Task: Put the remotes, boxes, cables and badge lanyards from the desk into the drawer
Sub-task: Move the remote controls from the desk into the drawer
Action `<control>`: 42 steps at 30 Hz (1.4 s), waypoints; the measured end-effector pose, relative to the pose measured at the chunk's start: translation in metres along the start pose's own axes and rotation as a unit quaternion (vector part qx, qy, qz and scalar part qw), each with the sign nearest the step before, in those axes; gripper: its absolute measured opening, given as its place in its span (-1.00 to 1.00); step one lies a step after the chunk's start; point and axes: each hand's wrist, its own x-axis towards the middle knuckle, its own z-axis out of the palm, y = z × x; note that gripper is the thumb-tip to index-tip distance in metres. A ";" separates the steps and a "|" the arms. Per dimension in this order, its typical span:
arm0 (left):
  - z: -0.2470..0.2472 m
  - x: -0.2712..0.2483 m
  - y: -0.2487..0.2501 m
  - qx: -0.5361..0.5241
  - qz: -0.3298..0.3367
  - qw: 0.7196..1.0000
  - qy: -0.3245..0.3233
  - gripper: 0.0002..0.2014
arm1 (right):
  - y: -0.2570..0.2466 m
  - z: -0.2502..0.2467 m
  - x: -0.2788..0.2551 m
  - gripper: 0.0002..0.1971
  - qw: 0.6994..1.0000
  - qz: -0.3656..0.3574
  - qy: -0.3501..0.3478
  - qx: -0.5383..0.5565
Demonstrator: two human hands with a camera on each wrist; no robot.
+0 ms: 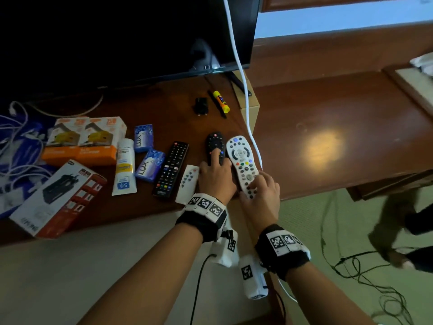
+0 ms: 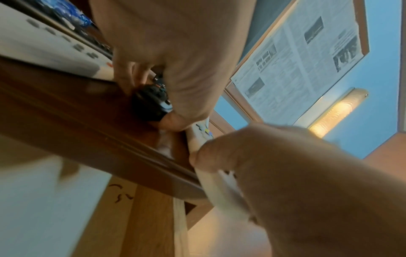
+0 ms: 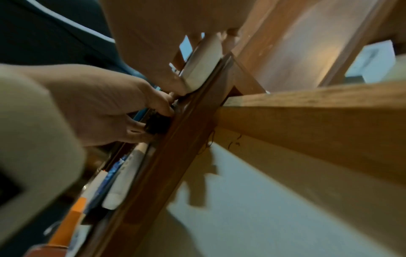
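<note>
My left hand [image 1: 219,161] grips the lower end of a small black remote [image 1: 215,144] lying on the brown desk [image 1: 145,207], fingers curled over its buttons. Right beside it, my right hand [image 1: 255,186] grips the lower end of a white remote [image 1: 241,156] at the desk's corner. In the left wrist view the black remote [image 2: 151,106] shows under the left hand. The white remote [image 3: 204,60] in the right wrist view sits on the desk edge. A long black remote [image 1: 171,168] and a small white remote [image 1: 187,182] lie just left of my left hand.
Left on the desk lie two orange boxes [image 1: 82,139], a red-and-white adapter box [image 1: 58,198], two blue soap boxes [image 1: 150,165], a tube [image 1: 124,165] and tangled white cables [image 1: 18,141]. Behind stand a monitor [image 1: 117,31], a black plug [image 1: 201,105] and a glue stick [image 1: 221,102]. A white cable [image 1: 243,78] hangs past the corner.
</note>
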 end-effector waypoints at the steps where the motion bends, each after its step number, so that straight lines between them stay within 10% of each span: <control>1: -0.002 -0.002 0.000 -0.012 -0.002 1.000 -0.006 -0.55 | -0.003 -0.002 -0.004 -0.69 0.999 0.032 0.009 0.022; 9: -0.008 -0.048 -0.022 -0.150 -0.033 0.988 -0.029 -0.62 | -0.015 -0.020 -0.044 -0.62 0.950 0.246 -0.046 0.185; 20: 0.003 -0.161 -0.078 -0.236 -0.007 0.970 -0.057 -0.52 | -0.010 0.003 -0.123 -0.54 0.906 0.308 -0.172 0.234; 30: 0.063 -0.204 -0.130 -0.191 -0.133 0.960 -0.154 -0.52 | -0.010 0.027 -0.158 -0.53 0.882 0.368 -0.265 0.126; 42: 0.084 -0.205 -0.137 -0.102 -0.100 0.967 -0.212 -0.56 | 0.000 0.043 -0.155 -0.56 0.848 0.358 -0.376 -0.105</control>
